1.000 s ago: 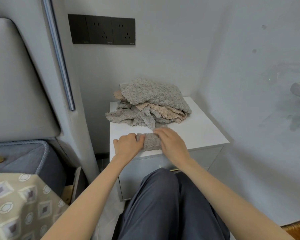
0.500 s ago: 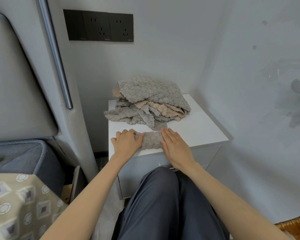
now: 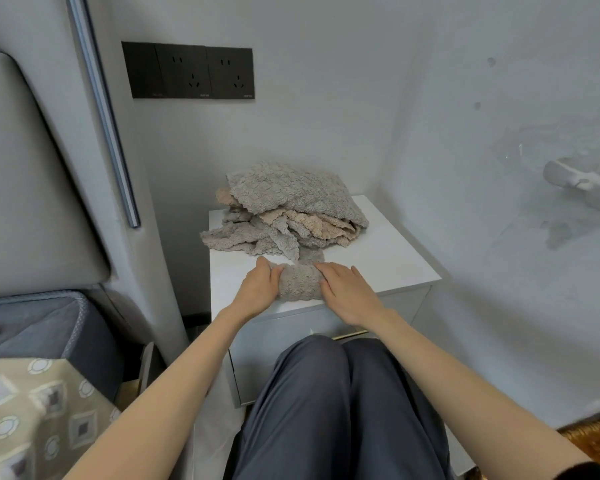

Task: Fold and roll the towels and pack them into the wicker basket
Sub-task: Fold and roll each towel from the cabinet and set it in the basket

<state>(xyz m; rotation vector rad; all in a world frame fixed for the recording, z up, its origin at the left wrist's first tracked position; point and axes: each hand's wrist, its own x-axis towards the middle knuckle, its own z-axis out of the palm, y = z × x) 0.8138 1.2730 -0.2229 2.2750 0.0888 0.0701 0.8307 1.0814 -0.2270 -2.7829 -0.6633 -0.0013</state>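
A small grey towel [image 3: 299, 282], rolled into a short thick roll, lies near the front edge of the white nightstand [image 3: 385, 261]. My left hand [image 3: 260, 289] grips the roll's left end with curled fingers. My right hand [image 3: 347, 293] rests against its right end, fingers fairly straight and the thumb touching the cloth. Just behind the roll sits a loose pile of grey and beige towels [image 3: 291, 209]. A corner of the wicker basket [image 3: 594, 441] shows on the floor at the lower right.
The nightstand stands in a corner, with walls behind it and to the right. A padded headboard [image 3: 32, 188] and a bed with a patterned cover [image 3: 32, 417] are to the left. My knees in dark trousers [image 3: 336, 410] are right before the nightstand's drawer.
Both hands have rolled the grey towel away from me toward the pile, so the roll is thicker. The right hand went from lying over the towel to resting at its right end.
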